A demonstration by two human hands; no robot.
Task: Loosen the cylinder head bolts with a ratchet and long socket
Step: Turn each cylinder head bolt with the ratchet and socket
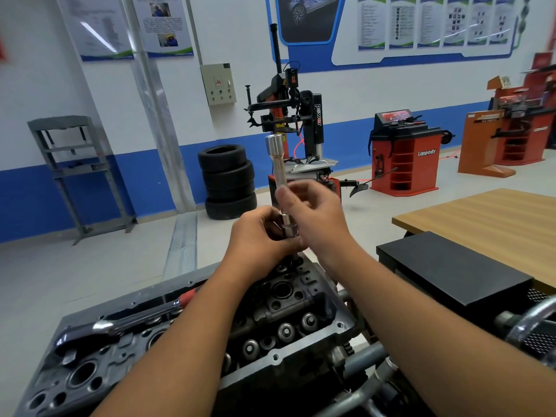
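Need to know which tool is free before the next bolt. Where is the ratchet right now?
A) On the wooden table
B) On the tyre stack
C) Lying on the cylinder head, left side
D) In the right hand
C: the ratchet lies untouched on the cylinder head, while both hands hold the long socket.

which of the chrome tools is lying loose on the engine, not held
The ratchet with the red grip, lying on the cylinder head at left. The long socket is held upright by both hands.

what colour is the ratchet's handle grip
Red, on the ratchet lying on the cylinder head; head view.
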